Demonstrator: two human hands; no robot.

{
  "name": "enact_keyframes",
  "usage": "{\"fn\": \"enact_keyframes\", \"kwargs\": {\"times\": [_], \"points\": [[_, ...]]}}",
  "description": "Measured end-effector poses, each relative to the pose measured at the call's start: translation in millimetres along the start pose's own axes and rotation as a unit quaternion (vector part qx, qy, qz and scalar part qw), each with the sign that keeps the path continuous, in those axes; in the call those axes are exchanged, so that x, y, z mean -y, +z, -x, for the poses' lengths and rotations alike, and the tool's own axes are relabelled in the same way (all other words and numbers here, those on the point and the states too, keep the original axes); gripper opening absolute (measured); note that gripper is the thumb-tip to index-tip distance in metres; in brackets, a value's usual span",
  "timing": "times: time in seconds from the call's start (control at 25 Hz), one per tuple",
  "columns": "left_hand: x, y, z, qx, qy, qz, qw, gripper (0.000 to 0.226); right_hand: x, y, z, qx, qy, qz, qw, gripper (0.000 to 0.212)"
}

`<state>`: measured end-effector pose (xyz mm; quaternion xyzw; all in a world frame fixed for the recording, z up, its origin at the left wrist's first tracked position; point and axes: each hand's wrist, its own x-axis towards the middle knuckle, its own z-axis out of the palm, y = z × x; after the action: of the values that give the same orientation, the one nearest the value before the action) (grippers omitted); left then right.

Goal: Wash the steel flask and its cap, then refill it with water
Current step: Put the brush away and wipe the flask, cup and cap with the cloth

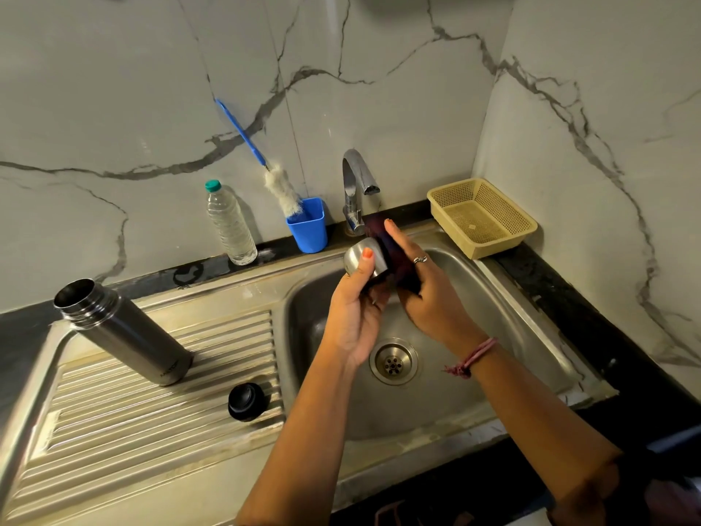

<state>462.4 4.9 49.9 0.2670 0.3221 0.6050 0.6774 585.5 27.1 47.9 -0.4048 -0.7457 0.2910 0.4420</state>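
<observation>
Marble walls back a steel sink (504,298); over its basin the left hand (354,317) grips the steel cap (360,260), the right hand (425,294) holds a dark sponge (394,252) against it. Open flask (121,332) stands on the drainboard.

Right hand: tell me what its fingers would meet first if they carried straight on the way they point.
The right hand points up-left along the dark scrubber it holds. Straight on, its fingers would likely meet the tap base first, though depth is unclear from one view.
</observation>
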Motion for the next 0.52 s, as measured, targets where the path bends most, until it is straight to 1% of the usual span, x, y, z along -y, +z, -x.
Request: {"fn": "enact_keyframes", "kwargs": {"times": [0.04, 0.08, 0.2, 0.24, 0.28, 0.36, 0.4, 0.44, 0.52], "points": [[1, -2, -1, -0.009, -0.001, 0.001, 1.0, 0.023, -1, -2, -1, -0.003, 0.023, -0.011, 1.0, 0.075], [1, -4, -1, -0.017, -0.001, 0.007, 1.0, 0.025, 0, -2, 0, -0.007, 0.026, 0.006, 1.0, 0.077], [0, -6, -2, -0.02, -0.006, 0.045, 0.999, 0.026, 2, 5, 7, -0.012, -0.052, 0.123, 0.991, 0.078], [-1, -3, -1, -0.018, -0.009, 0.055, 0.998, 0.026, 1, 5, 8, -0.011, -0.069, 0.136, 0.988, 0.079], [-1, -1, 0, -0.015, -0.01, 0.054, 0.998, 0.026, -1, 3, 6, -0.006, -0.065, 0.122, 0.99, 0.081], [0, 7, 3, -0.002, -0.004, 0.022, 1.0, 0.026, -2, -2, 0, -0.002, -0.015, 0.05, 0.999, 0.084], [1, 8, 4, 0.003, 0.001, 0.004, 1.0, 0.026, -1, -3, -1, -0.004, -0.001, 0.032, 0.999, 0.082], [2, 9, 4, 0.008, 0.006, -0.004, 1.0, 0.026, 1, -1, -1, -0.004, -0.004, 0.043, 0.999, 0.08], [1, 5, 2, 0.019, 0.012, 0.002, 1.0, 0.025, 4, 2, 3, 0.003, -0.057, 0.113, 0.992, 0.076]]}}
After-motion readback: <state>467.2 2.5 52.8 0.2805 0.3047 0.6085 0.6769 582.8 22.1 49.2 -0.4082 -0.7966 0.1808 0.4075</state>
